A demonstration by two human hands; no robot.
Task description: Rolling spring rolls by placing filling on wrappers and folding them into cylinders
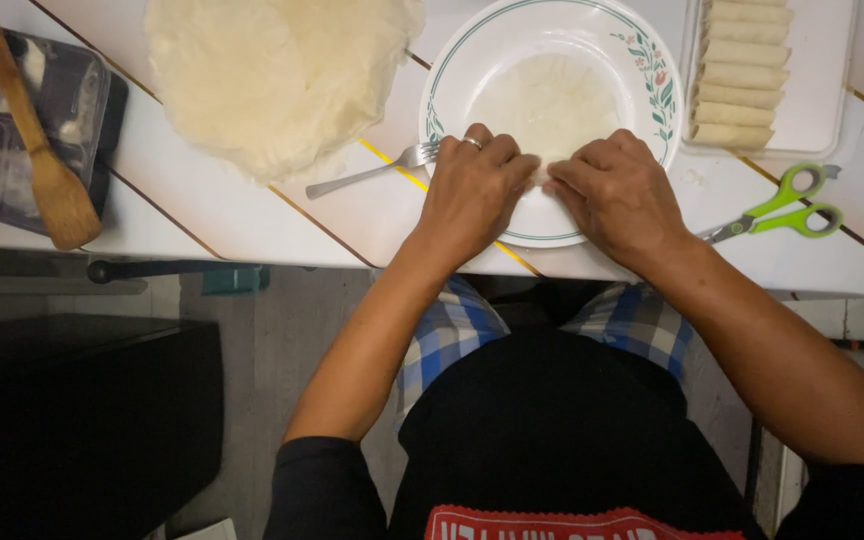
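Flanking hands [542,190] | fork [377,170] left | scissors [782,207] right | plate [642,60]

a home kitchen, by every sign: food was being prepared on a white tiled table [252,215] scored with thin diagonal lines. a floral-rimmed plate [642,60] sat beside a loose stack of pale wrappers [272,75], while finished rolls [742,70] lay in a row on a white tray [820,90]. a wooden spatula [37,150], a fork [372,172] and green-handled scissors [787,205] lay about, and the cook wore plaid shorts over a bare floor.
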